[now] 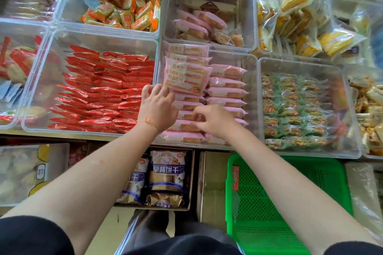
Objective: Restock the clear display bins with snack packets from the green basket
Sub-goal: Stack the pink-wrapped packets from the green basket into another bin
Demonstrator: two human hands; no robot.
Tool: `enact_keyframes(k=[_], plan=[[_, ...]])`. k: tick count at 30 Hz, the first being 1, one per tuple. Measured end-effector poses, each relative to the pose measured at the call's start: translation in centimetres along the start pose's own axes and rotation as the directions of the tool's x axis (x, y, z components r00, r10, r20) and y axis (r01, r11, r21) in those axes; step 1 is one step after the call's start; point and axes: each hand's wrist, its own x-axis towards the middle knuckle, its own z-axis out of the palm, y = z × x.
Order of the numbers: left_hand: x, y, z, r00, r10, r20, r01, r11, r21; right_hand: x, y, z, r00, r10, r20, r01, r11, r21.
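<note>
Across the shelf I see clear bins side by side: red packets [99,89] fill the big bin [39,51] at left, green packets [294,109] the bin [348,109] at right, and orange packets [128,10] lie in the one behind. Between them sits the middle bin [251,80], where pink packets [226,91] lie in two neat rows. Below the shelf edge, at lower right, stands the green basket [290,203]; its mesh floor looks bare apart from a red tag on the rim. Left of it a cardboard box [191,172] holds blue biscuit bags [165,174]. My left hand [158,107] grips the bottom edge of a raised pink packet [184,76] at the bin's near left, fingers curled on it. My right hand [215,120] rests on the front row with fingers curled, pinching a packet there, as far as I can tell.
</note>
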Motion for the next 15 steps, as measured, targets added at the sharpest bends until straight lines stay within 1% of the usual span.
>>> enact_keyframes(k=[1, 2, 3, 5, 6, 7, 9, 10, 11, 12, 13, 14, 15], plan=[[0.0, 0.0, 0.0, 1.0, 0.002, 0.003, -0.002, 1.0, 0.0, 0.3, -0.8, 0.6, 0.997, -0.029, 0.068, 0.035, 0.996, -0.082], [0.0, 0.1, -0.1, 1.0, 0.007, 0.004, -0.007, 1.0, 0.001, 0.8, -1.1, 1.4, 0.996, -0.044, 0.079, 0.057, 0.985, -0.163], [0.0, 0.0, 0.0, 1.0, 0.013, 0.002, -0.013, 1.0, 0.0, 1.3, -1.2, 1.9, 0.998, -0.044, 0.046, 0.053, 0.975, -0.214], [0.1, -0.1, -0.2, 1.0, 0.016, 0.009, -0.016, 1.0, -0.008, 2.0, -1.1, 2.6, 0.998, -0.01, -0.059, -0.002, 0.978, -0.207], [-0.1, -0.2, -0.4, 0.999, 0.033, 0.01, -0.033, 0.999, -0.006, 2.1, -1.1, 2.8, 0.996, 0.0, -0.089, -0.019, 0.978, -0.207], [-0.2, -0.2, -0.5, 0.997, 0.074, 0.009, -0.074, 0.997, 0.003, 2.2, -1.3, 2.9, 0.997, 0.004, -0.082, -0.022, 0.973, -0.228], [-0.6, 0.0, -0.8, 0.969, 0.242, 0.051, -0.243, 0.969, 0.029, 1.9, -1.6, 2.5, 1.0, -0.001, 0.01, 0.004, 0.963, -0.268], [-1.0, 0.2, -1.1, 0.938, 0.317, 0.139, -0.323, 0.946, 0.021, 1.5, -1.6, 2.1, 0.999, -0.005, 0.048, 0.017, 0.968, -0.251], [-1.3, 0.6, -1.4, 0.901, 0.345, 0.263, -0.357, 0.934, 0.0, 0.9, -1.2, 1.4, 0.999, 0.001, 0.055, 0.011, 0.976, -0.215], [-1.3, 1.1, -1.7, 0.863, 0.329, 0.383, -0.353, 0.936, -0.01, 0.3, -0.6, 0.7, 0.999, 0.022, 0.029, -0.016, 0.983, -0.18], [-1.1, 1.5, -2.0, 0.832, 0.294, 0.471, -0.321, 0.947, -0.025, -0.3, 0.2, 0.0, 0.998, 0.058, -0.001, -0.058, 0.984, -0.169], [-0.8, 2.0, -2.3, 0.803, 0.261, 0.536, -0.281, 0.959, -0.046, -1.0, 1.2, -0.6, 0.995, 0.097, -0.007, -0.097, 0.979, -0.18], [-0.5, 2.4, -2.4, 0.775, 0.237, 0.585, -0.248, 0.967, -0.063, -1.6, 2.1, -1.2, 0.99, 0.135, 0.026, -0.126, 0.969, -0.214]])
